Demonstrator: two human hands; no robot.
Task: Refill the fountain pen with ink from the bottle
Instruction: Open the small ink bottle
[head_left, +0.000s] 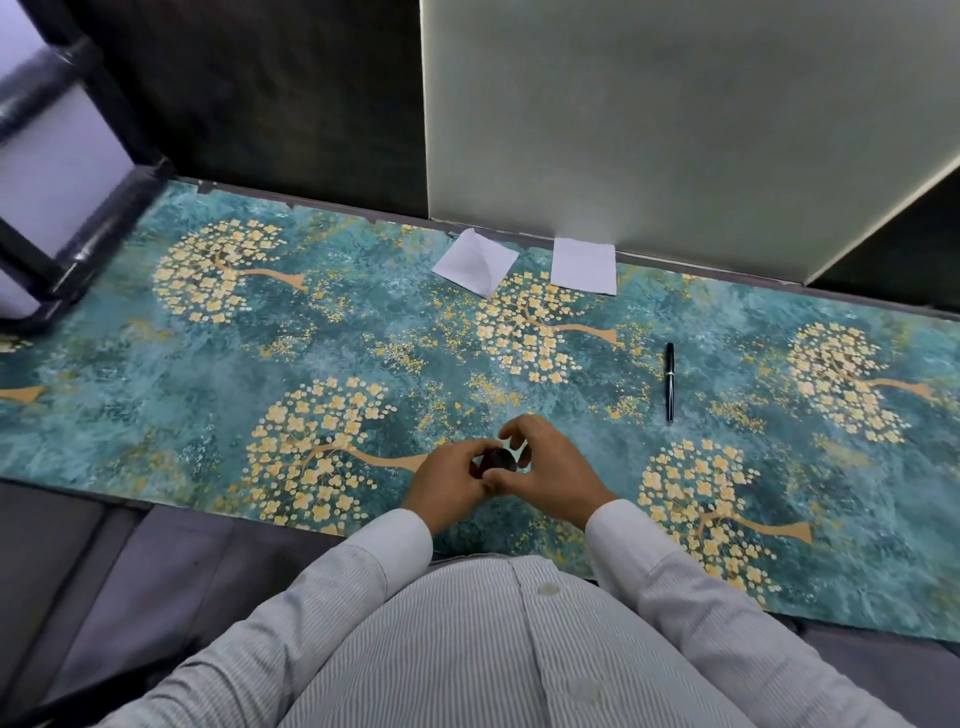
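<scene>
A small dark ink bottle (500, 460) sits between my two hands near the front edge of the table. My left hand (451, 478) wraps around its left side and holds it. My right hand (545, 467) curls over its dark top, fingers bent around the cap. Most of the bottle is hidden by my fingers. The black fountain pen (670, 382), capped, with a gold ring, lies alone on the table to the right and farther back, well apart from both hands.
The table wears a teal cloth (208, 364) printed with golden trees. Two white paper sheets (475, 262) (583, 266) lie at the back edge. A pale panel (675, 114) rises behind them. A dark frame (78, 228) stands at the far left.
</scene>
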